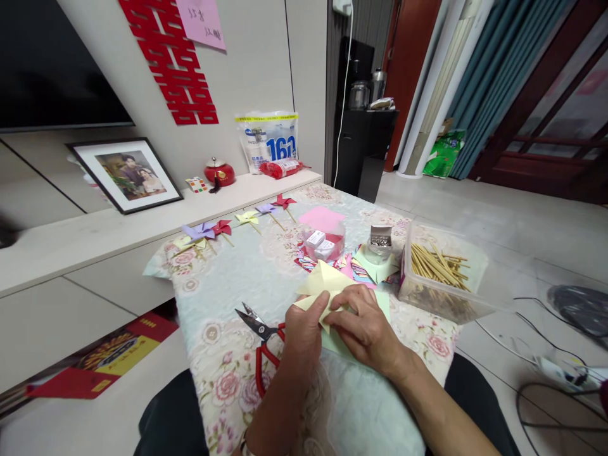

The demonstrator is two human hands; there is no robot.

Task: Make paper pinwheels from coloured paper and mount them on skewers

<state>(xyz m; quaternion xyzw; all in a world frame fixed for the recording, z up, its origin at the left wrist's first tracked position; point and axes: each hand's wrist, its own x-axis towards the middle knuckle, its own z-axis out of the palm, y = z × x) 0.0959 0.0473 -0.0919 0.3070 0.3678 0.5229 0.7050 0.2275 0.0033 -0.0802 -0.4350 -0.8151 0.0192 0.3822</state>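
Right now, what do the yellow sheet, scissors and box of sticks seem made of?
Yellow sheet: probably paper, matte, with crisp folds. Scissors: blades apparently steel, dark with some shine; red handles perhaps plastic. Box: likely clear plastic, being see-through. Sticks: straw-coloured, maybe wood or bamboo.

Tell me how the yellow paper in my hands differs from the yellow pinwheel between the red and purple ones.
The yellow paper is in your left hand and right hand; the yellow pinwheel lies on the tablecloth. The pinwheel has a stick; the paper shows none. Both are pale yellow.
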